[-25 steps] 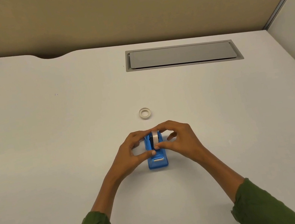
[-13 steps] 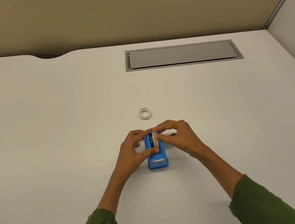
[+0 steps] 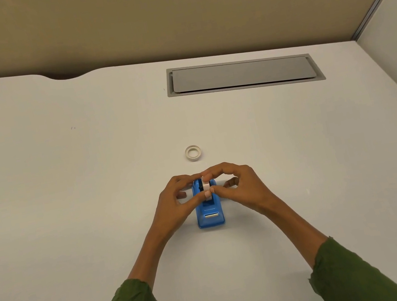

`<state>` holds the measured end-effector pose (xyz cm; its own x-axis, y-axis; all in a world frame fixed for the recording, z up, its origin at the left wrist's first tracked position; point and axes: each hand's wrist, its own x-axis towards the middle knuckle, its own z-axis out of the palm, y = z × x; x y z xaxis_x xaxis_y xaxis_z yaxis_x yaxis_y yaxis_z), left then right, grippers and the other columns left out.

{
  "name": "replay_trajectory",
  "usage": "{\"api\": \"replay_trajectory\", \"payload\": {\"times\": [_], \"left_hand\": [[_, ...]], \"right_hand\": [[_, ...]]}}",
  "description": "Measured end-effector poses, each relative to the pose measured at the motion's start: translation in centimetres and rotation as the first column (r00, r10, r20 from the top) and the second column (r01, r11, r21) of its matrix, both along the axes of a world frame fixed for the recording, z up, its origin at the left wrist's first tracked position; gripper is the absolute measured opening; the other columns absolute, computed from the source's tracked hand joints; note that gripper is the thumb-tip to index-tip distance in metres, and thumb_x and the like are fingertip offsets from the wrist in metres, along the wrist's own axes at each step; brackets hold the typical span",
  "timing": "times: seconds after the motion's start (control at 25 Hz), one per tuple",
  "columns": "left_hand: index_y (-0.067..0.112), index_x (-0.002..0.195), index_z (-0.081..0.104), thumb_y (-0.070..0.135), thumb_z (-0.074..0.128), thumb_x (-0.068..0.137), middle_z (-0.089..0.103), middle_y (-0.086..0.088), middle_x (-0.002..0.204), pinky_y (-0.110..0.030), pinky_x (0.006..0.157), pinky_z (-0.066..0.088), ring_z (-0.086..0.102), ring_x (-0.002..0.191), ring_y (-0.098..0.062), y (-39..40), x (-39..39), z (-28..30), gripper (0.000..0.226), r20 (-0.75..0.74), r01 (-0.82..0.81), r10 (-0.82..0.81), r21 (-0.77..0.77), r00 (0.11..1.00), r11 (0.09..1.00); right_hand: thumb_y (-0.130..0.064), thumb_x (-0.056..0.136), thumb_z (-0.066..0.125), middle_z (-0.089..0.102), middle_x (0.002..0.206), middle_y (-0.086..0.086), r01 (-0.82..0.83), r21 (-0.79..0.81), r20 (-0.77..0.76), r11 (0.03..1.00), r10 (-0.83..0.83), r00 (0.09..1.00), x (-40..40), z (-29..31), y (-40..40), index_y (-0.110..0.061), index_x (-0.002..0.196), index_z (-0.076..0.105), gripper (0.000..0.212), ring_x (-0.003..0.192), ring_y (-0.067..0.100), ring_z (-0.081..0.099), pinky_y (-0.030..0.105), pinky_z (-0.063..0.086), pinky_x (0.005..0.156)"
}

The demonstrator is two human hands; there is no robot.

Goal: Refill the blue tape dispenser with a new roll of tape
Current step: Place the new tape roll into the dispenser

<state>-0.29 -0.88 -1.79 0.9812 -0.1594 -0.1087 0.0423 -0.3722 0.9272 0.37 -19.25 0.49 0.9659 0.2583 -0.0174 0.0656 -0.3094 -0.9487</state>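
Note:
The blue tape dispenser (image 3: 210, 214) stands on the white desk, its metal cutter facing me. A white tape roll (image 3: 206, 185) on a black hub sits upright in the dispenser's top slot. My left hand (image 3: 175, 205) holds the roll from the left, thumb and forefinger pinching it. From the right, my right hand (image 3: 241, 188) grips the same roll, thumb on its front edge and forefinger over its top. The back of the dispenser is hidden by my fingers.
A thin, empty-looking tape ring (image 3: 193, 152) lies flat on the desk just beyond the dispenser. Farther back is a grey cable-tray lid (image 3: 242, 75) set into the desk (image 3: 68, 199). Tan partition panels close off the back and sides.
Both hands have shifted slightly on the roll; the fingers closed tighter around it over the dispenser's slot. The dispenser and the ring have stayed put.

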Motion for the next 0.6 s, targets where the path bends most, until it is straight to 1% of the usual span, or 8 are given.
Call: {"api": "replay_trajectory", "payload": {"times": [0.04,0.12,0.2,0.28,0.32,0.4,0.52,0.6], "left_hand": [[0.041,0.112,0.059,0.048,0.07,0.068,0.058,0.011,0.114,-0.013,0.078,0.045,0.058,0.101,0.0,0.05,0.0,-0.07,0.045,-0.001,0.002,-0.002,0.0,1.0,1.0],[0.049,0.108,0.056,0.041,0.075,0.068,0.057,0.014,0.113,-0.014,0.08,0.045,0.057,0.101,0.002,0.17,-0.05,-0.16,0.045,0.0,0.024,-0.024,0.0,1.0,1.0],[0.056,0.104,0.052,0.035,0.078,0.068,0.054,0.02,0.112,-0.014,0.081,0.044,0.055,0.1,0.007,0.31,-0.13,-0.21,0.05,0.002,0.043,-0.043,0.014,0.999,0.999],[0.057,0.103,0.051,0.035,0.079,0.067,0.053,0.022,0.111,-0.014,0.08,0.044,0.054,0.099,0.009,0.36,-0.12,-0.27,0.052,0.002,0.042,-0.042,0.022,0.999,0.999],[0.056,0.104,0.052,0.035,0.079,0.066,0.054,0.021,0.111,-0.014,0.08,0.044,0.055,0.1,0.009,0.34,-0.11,-0.29,0.051,0.005,0.039,-0.039,0.018,0.999,0.999],[0.054,0.105,0.055,0.036,0.079,0.067,0.055,0.018,0.112,-0.015,0.081,0.045,0.055,0.101,0.006,0.31,-0.14,-0.3,0.049,0.013,0.031,-0.031,0.005,0.999,1.0],[0.043,0.111,0.058,0.036,0.078,0.068,0.058,0.01,0.115,-0.018,0.082,0.045,0.057,0.103,0.0,0.27,-0.17,-0.37,0.048,0.021,0.022,-0.022,0.005,1.0,1.0],[0.039,0.113,0.058,0.034,0.077,0.069,0.057,0.007,0.117,-0.017,0.082,0.045,0.057,0.103,-0.002,0.26,-0.17,-0.36,0.048,0.015,0.021,-0.021,0.008,1.0,1.0]], "right_hand": [[-0.006,0.079,0.07,0.07,0.104,0.0,0.008,-0.005,-0.005,1.0,-0.008,1.0,0.04,-0.08,0.04,-0.015,0.094,0.069,0.018,0.097,0.01,0.062,0.021,0.051,0.068],[-0.008,0.079,0.07,0.07,0.101,-0.001,0.044,-0.01,-0.011,0.999,-0.044,0.999,0.14,-0.2,0.2,-0.015,0.094,0.069,0.017,0.094,0.01,0.063,0.02,0.051,0.068],[-0.009,0.081,0.068,0.07,0.099,-0.002,0.073,-0.009,-0.004,0.997,-0.073,0.997,0.3,-0.32,0.31,-0.015,0.093,0.07,0.014,0.092,0.01,0.063,0.028,0.052,0.071],[-0.011,0.083,0.067,0.071,0.097,-0.002,0.083,-0.013,-0.009,0.996,-0.083,0.997,0.46,-0.36,0.39,-0.015,0.091,0.072,0.011,0.092,0.011,0.064,0.035,0.053,0.074],[-0.013,0.083,0.067,0.071,0.097,-0.002,0.082,-0.017,-0.019,0.997,-0.082,0.996,0.5,-0.36,0.36,-0.016,0.092,0.072,0.01,0.092,0.01,0.064,0.036,0.053,0.075],[-0.019,0.081,0.071,0.07,0.098,-0.003,0.056,-0.016,-0.045,0.998,-0.057,0.997,0.51,-0.34,0.15,-0.019,0.094,0.072,0.014,0.093,0.009,0.063,0.031,0.053,0.074],[-0.022,0.073,0.078,0.068,0.101,-0.006,0.003,-0.045,-0.052,0.999,-0.005,0.999,0.37,-0.49,-0.15,-0.024,0.098,0.069,0.027,0.095,0.007,0.061,0.023,0.049,0.069],[-0.021,0.072,0.079,0.068,0.099,-0.007,0.021,-0.051,-0.048,0.998,-0.023,0.999,0.51,-0.68,-0.01,-0.025,0.096,0.069,0.027,0.093,0.007,0.061,0.021,0.049,0.068]]}}
